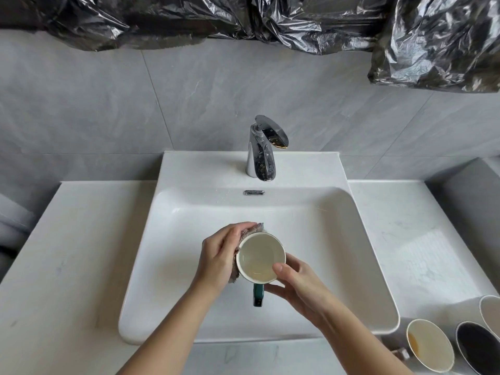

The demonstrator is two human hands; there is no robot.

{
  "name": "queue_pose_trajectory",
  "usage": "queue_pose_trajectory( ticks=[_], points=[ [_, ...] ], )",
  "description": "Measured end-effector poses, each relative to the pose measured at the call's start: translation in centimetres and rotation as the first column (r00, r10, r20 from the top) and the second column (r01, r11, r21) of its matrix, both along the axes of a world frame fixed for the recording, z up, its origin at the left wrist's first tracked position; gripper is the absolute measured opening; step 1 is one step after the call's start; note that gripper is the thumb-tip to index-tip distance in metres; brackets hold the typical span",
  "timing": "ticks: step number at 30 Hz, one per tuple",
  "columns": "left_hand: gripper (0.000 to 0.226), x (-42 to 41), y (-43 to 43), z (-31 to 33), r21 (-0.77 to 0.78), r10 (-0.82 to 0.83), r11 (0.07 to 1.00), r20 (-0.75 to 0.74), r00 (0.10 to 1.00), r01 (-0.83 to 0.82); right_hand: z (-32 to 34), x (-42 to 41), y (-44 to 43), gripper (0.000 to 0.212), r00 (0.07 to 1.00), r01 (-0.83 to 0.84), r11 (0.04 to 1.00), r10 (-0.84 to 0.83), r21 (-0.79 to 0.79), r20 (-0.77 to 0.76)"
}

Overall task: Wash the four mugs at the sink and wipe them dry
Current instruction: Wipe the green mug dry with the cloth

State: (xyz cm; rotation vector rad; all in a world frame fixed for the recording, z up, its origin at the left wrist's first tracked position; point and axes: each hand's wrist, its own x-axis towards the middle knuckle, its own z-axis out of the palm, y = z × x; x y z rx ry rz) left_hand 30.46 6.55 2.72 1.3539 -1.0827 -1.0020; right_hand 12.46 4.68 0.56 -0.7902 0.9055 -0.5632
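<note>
**Round cream-lined ceramic mug (261, 257) held over white rectangular sink (324, 226)**

Mug sits mouth up between both hands, above the basin's middle. Right hand (297, 289) grips it, thumb on the near rim, fingers curled beside the dark green handle (258, 295). Left hand (217, 257) wraps a grey-brown cloth (253, 229) against the mug's left wall. Inside shows a faint yellowish tint at the bottom. Three other mugs (430, 345) stand on the white counter (81, 253), lower right

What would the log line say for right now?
left hand: holds cloth on mug | right hand: holds mug over sink | tap: no stream | three mugs: on counter
</note>
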Motion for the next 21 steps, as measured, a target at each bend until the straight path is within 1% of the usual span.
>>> queue_pose_trajectory(
  ticks=[4, 5, 7, 8, 10, 11, 13, 15, 18, 21],
  points=[
    [0.028, 0.6, -0.6, 0.1, 0.106, -0.012, 0.994, 0.001, 1.000, 0.012, 0.1, 0.1, 0.2, 0.094, 0.999, -0.038, 0.998, 0.039, -0.042, 0.010],
    [0.028, 0.8, -0.7, 0.2, 0.114, -0.017, 0.993, -0.002, 1.000, 0.017, 0.2, 0.1, 0.2, 0.097, 0.999, -0.045, 0.998, 0.046, -0.042, 0.018],
    [0.032, 1.1, -0.9, 0.4, 0.060, -0.037, 0.998, 0.024, 0.999, 0.036, 0.3, 0.2, 0.0, 0.099, 0.999, -0.048, 0.998, 0.049, -0.040, 0.017],
    [0.034, 1.1, -0.9, 0.5, 0.009, -0.063, 0.998, 0.046, 0.997, 0.063, 0.2, 0.2, -0.2, 0.096, 0.999, -0.049, 0.998, 0.050, -0.038, 0.007],
    [0.036, 1.2, -1.0, 0.9, -0.084, -0.146, 0.984, 0.104, 0.984, 0.155, 0.0, 0.1, -0.7, 0.082, 0.998, -0.059, 0.998, 0.058, -0.031, -0.021],
    [0.035, 1.3, -1.1, 1.1, -0.088, -0.185, 0.976, 0.124, 0.975, 0.197, -0.1, 0.0, -0.9, 0.075, 0.997, -0.067, 0.997, 0.066, -0.032, -0.037],
    [0.030, 1.9, -1.6, 1.0, 0.004, -0.251, 0.968, 0.131, 0.959, 0.253, 0.0, -0.3, -1.2, 0.070, 0.993, -0.102, 0.993, 0.099, -0.054, -0.067],
    [0.031, 2.7, -2.0, 0.6, 0.141, -0.360, 0.929, 0.122, 0.925, 0.343, 0.3, -0.6, -1.4, 0.069, 0.981, -0.168, 0.981, 0.157, -0.096, -0.111],
    [0.042, 3.6, -2.3, 0.3, 0.279, -0.515, 0.834, 0.083, 0.853, 0.476, 1.0, -1.2, -2.3, 0.067, 0.946, -0.288, 0.947, 0.258, -0.140, -0.195],
    [0.055, 4.2, -2.2, 0.5, 0.362, -0.574, 0.766, 0.015, 0.819, 0.531, 1.8, -1.4, -3.3, 0.066, 0.899, -0.394, 0.905, 0.345, -0.157, -0.268]
  ],
)
